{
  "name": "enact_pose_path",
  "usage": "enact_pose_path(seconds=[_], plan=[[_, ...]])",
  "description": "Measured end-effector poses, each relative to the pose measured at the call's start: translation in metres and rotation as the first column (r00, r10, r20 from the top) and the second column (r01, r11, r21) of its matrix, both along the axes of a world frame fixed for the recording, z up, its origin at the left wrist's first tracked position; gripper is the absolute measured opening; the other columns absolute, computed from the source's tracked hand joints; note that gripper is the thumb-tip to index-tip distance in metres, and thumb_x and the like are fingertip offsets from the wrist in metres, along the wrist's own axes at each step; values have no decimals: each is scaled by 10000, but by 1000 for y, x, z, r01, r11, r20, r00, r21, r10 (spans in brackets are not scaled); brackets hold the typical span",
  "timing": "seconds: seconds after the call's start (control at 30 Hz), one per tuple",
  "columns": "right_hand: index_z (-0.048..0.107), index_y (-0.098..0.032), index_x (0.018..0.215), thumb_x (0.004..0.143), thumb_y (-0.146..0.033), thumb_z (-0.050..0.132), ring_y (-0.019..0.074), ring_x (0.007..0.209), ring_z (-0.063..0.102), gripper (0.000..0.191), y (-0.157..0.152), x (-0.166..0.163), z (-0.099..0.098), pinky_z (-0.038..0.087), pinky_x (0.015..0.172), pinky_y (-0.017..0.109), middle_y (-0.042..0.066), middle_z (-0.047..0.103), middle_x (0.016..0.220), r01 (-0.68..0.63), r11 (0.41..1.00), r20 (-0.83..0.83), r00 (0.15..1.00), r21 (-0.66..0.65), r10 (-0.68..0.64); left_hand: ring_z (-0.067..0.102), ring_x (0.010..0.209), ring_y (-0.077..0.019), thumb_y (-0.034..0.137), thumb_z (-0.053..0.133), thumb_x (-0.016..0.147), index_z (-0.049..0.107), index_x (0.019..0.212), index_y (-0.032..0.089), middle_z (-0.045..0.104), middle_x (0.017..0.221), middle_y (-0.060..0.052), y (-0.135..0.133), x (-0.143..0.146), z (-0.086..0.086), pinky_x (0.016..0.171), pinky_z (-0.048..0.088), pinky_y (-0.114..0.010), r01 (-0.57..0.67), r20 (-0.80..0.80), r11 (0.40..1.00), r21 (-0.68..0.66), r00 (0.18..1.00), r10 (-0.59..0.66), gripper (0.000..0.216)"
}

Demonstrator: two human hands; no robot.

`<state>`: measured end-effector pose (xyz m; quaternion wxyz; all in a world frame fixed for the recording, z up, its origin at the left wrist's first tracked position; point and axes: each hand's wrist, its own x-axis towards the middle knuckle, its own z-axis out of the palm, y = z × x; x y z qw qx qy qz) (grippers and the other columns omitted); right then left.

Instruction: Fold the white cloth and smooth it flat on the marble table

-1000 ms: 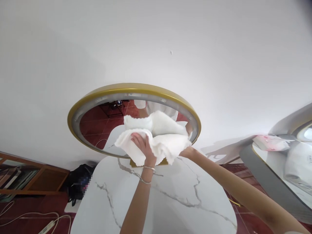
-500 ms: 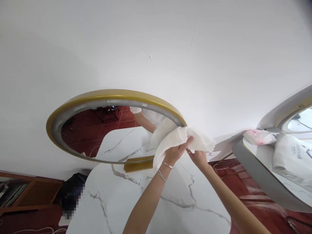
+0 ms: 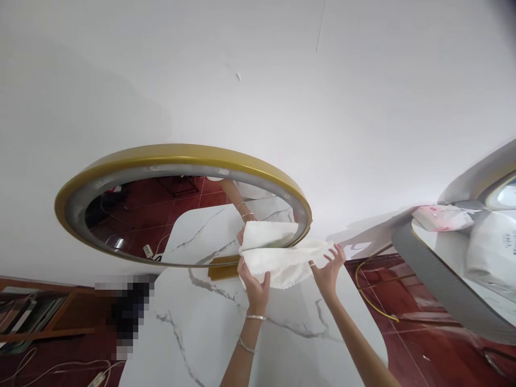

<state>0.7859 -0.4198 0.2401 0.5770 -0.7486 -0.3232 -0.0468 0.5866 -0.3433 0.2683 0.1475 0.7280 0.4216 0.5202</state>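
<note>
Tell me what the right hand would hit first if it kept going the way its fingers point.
Most likely the white cloth its fingertips already touch; beyond that, the white wall right of the round gold-framed mirror. Depth is hard to judge here.

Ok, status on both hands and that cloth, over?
Left hand clutching white cloth at its left end. Right hand open-fingered under its right end. Cloth stretched before round gold-framed mirror, above white marble table. Nothing blocking.
</note>
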Motion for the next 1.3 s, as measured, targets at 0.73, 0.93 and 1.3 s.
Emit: enact_pose_path(seconds=[0.73, 0.93, 1.3], plan=[[729, -216, 882, 573, -161, 441, 240, 810, 658, 426, -189, 0, 132, 516, 709, 309, 62, 715, 881, -548, 739, -354, 831, -393, 429, 573, 582, -197, 589, 494, 751, 524, 756, 240, 643, 709, -6, -109, -100, 100, 533, 418, -270, 376, 201, 683, -626, 924, -325, 351], [716, -207, 867, 694, -336, 563, 246, 810, 656, 264, -164, 22, 161, 520, 697, 309, 78, 714, 885, -331, 904, -186, 939, -272, 288, 455, 562, -139, 587, 522, 765, 515, 763, 222, 500, 617, 34, -78, -83, 120, 521, 348, -229, 421, 217, 692, -586, 905, -367, 365], [588, -174, 1104, 899, -432, 421, 258, 1037, 565, 368, -92, -2, 37, 460, 915, 452, 126, 630, 1073, -30, 951, 263, 958, -308, 116, 533, 1148, -256, 360, 389, 908, 544, 1139, 210, 590, 1167, -107, -42, -33, 5, 970, 441, -476, 173, -135, 940, -295, 966, -220, 316]])
